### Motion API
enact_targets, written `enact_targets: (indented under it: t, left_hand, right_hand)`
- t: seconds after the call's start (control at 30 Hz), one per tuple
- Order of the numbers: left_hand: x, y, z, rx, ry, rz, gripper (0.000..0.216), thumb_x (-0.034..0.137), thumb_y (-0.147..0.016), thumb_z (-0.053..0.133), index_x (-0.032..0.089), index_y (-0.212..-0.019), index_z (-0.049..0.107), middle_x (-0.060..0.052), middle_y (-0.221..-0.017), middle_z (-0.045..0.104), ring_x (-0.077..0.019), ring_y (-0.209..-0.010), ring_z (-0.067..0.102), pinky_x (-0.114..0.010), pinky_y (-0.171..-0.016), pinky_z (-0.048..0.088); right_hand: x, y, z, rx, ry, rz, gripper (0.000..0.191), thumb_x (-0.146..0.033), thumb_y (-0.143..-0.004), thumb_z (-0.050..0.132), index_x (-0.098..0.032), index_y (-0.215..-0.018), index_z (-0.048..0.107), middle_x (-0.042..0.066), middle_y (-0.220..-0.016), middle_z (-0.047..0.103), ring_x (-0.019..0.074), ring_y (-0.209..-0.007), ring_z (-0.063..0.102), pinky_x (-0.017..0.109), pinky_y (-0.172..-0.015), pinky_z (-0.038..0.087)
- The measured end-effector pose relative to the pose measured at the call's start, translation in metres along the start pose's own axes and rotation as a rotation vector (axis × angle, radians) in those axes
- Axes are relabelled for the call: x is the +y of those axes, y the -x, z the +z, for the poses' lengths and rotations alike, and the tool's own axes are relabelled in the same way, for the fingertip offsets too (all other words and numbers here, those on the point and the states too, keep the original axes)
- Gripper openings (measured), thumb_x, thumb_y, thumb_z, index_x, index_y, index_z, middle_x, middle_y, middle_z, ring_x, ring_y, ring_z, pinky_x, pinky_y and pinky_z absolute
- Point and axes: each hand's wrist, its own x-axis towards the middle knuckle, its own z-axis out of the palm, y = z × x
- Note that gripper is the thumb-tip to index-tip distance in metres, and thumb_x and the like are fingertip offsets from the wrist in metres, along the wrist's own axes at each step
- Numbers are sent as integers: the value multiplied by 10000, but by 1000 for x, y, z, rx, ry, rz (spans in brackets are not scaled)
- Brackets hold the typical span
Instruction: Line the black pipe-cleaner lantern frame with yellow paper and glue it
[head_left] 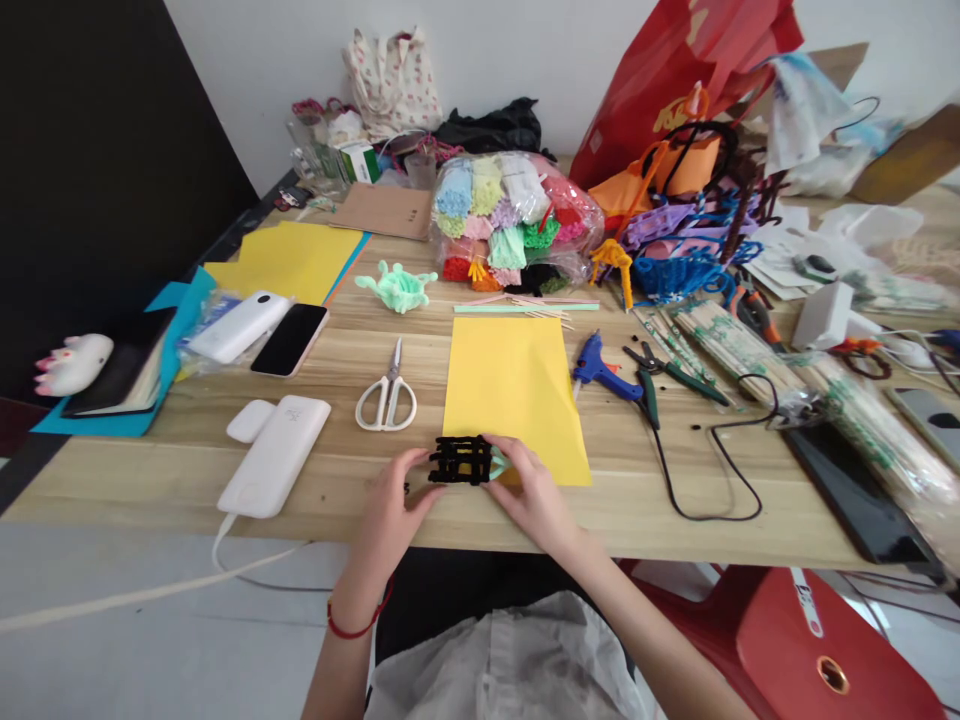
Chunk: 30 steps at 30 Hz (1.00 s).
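Note:
Between my two hands is a small black fuzzy lattice (461, 461), which looks made of pipe cleaners, over the near edge of a yellow sheet (510, 385). My left hand (397, 497) is closed on its left end with thumb and fingers. The right end is pinched by my right hand (534, 492), and a bit of light green (498, 462) shows beside those fingers. White-handled scissors (388, 390) lie left of the sheet. To its right rest a blue glue gun (600, 366) and green-handled pliers (667, 375).
A mint green fuzzy piece (397, 287) sits behind the scissors. Bagged pipe cleaners (517, 220) fill the back middle. A phone (290, 340) and a white power bank (274, 457) lie left. Bagged sticks (750, 350) and the glue gun's black cord (712, 470) occupy the right.

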Motion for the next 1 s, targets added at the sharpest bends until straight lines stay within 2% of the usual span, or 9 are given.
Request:
enact_targets:
  t: [0.17, 0.33, 0.43, 0.5, 0.67, 0.83, 1.0]
  left_hand:
    - [-1, -2, 1, 31, -70, 61, 389, 359, -949, 635, 247, -1289, 482, -98, -1192, 698, -258, -1115, 699, -449, -959, 576]
    - [6, -13, -7, -47, -125, 202, 156, 332, -984, 573, 242, -1097, 631, -63, -1072, 723, -245, -1043, 693, -416, -950, 566]
    - [10, -20, -10, -84, -145, 258, 189, 253, -997, 521, 251, -1096, 682, -60, -1096, 726, -236, -1032, 693, -401, -963, 557]
    - [12, -24, -11, -82, -149, 268, 245, 210, -994, 495, 254, -1124, 697, -71, -1145, 709, -235, -1045, 689, -394, -958, 559]
    - [19, -42, -8, -54, -55, 274, 222, 179, -964, 531, 258, -1010, 734, -83, -1194, 673, -249, -1100, 653, -447, -993, 533]
    - [33, -61, -1, -27, 191, 256, 128, 279, -961, 606, 244, -871, 692, -48, -994, 736, -227, -1071, 664, -419, -982, 547]
    - [50, -74, 15, 187, 353, 86, 173, 383, -960, 610, 213, -955, 637, -60, -977, 727, -201, -961, 714, -346, -871, 591]
  right_hand:
    - [-2, -4, 0, 51, -62, 95, 493, -286, -907, 654, -233, -1382, 531, 128, -1320, 670, 288, -1236, 633, 475, -1068, 506]
    - [1, -11, -1, 114, -160, 218, 468, -381, -887, 691, -206, -1311, 599, 130, -1331, 678, 306, -1278, 609, 494, -1113, 468]
    - [4, -17, -3, 136, -232, 278, 465, -439, -872, 703, -199, -1264, 631, 122, -1295, 701, 316, -1249, 622, 524, -1121, 453]
    - [5, -21, -6, 134, -303, 309, 441, -474, -879, 684, -211, -1231, 651, 102, -1266, 718, 304, -1214, 646, 505, -1091, 489]
    - [0, -29, -19, 123, -469, 389, 359, -511, -868, 683, -243, -1103, 723, 66, -1150, 770, 268, -1012, 739, 432, -945, 597]
    - [-3, -32, -23, 164, -590, 442, 390, -535, -821, 725, -240, -1077, 727, 67, -1162, 771, 282, -1084, 725, 422, -956, 593]
    - [-2, -33, -19, 192, -683, 445, 446, -518, -790, 757, -221, -1114, 680, 93, -1179, 755, 282, -1096, 721, 451, -982, 583]
